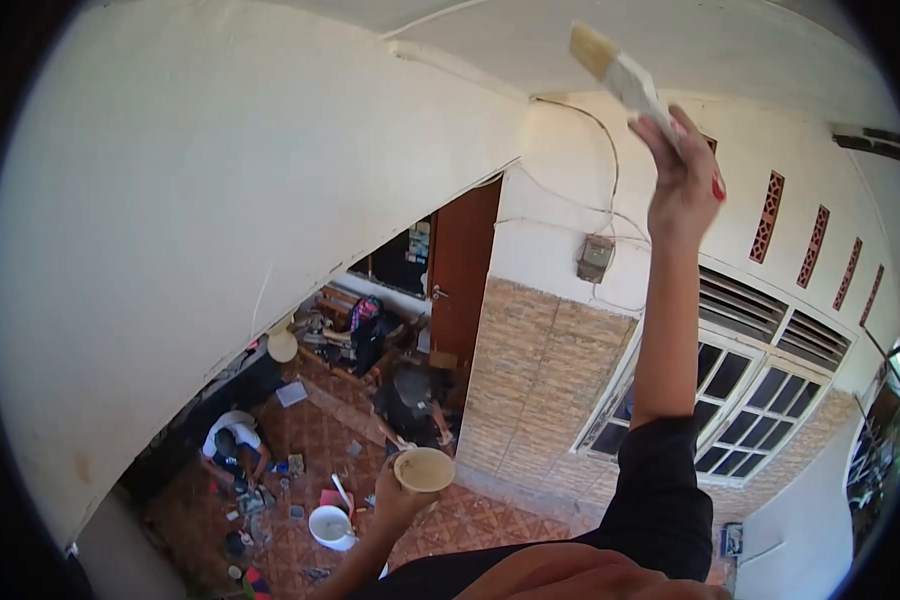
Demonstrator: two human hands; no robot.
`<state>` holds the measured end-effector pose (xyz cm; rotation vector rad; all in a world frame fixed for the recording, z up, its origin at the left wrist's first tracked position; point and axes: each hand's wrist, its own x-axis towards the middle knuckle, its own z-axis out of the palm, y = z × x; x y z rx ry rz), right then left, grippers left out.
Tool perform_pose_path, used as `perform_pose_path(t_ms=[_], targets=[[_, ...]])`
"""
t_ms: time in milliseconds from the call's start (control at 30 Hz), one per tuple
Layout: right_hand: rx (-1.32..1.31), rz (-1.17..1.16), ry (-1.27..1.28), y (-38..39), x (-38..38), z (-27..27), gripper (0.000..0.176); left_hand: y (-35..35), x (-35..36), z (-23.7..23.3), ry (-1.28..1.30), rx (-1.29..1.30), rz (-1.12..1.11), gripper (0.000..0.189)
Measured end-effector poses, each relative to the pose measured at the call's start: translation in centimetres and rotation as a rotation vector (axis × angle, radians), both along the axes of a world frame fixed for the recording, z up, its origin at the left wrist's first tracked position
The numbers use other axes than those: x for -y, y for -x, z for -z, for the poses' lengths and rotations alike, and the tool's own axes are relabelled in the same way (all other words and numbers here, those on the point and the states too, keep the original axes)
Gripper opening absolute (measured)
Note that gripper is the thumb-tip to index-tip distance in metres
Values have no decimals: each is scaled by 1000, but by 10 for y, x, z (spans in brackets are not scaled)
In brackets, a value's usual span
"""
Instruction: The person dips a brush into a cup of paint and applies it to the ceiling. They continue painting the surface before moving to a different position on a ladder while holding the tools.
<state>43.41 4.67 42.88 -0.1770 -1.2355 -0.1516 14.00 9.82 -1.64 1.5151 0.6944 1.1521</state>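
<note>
High at the upper right, my right hand (682, 185) is wrapped round the handle of a wide paintbrush (632, 82). Its pale bristles point up and to the left, overlapping the white ceiling (740, 60) in this view. Lower down, near the middle, my left hand (395, 498) grips a small round cup of cream-coloured paint (424, 470) from its left side. The cup's open top faces me. To the left spreads a large off-white wall surface (190, 180) with a slanting lower edge.
Far below on the tiled floor (315, 440), two people (232, 445) (410, 400) crouch among tools. A white bucket (331, 527) stands there. An electric meter box (596, 257) with loose cables hangs on the facing wall, beside windows (750, 400) and a brown door (465, 260).
</note>
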Motion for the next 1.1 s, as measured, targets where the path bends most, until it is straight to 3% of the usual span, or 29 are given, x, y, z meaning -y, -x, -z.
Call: perform_pose_path(t_ms=[100,233,433,633,767,1000,1100], targets=[[39,14,-64,-10,-19,-51,39,7,15,-34,121,46,-4,71],[50,39,-102,-11,-41,-92,37,14,-6,0,89,39,-47,71],[68,115,-179,-18,-61,-129,30,21,9,-20,143,67,-148,70],[-80,161,-611,-40,-45,-149,25,27,12,-27,125,118,-188,69],[-86,28,-704,-49,-69,-164,23,27,3,-4,119,118,-207,69],[145,133,-333,14,-162,-99,24,19,4,-6,98,41,-201,70],[281,29,-138,34,-163,-75,23,23,3,-4,64,33,-201,69]])
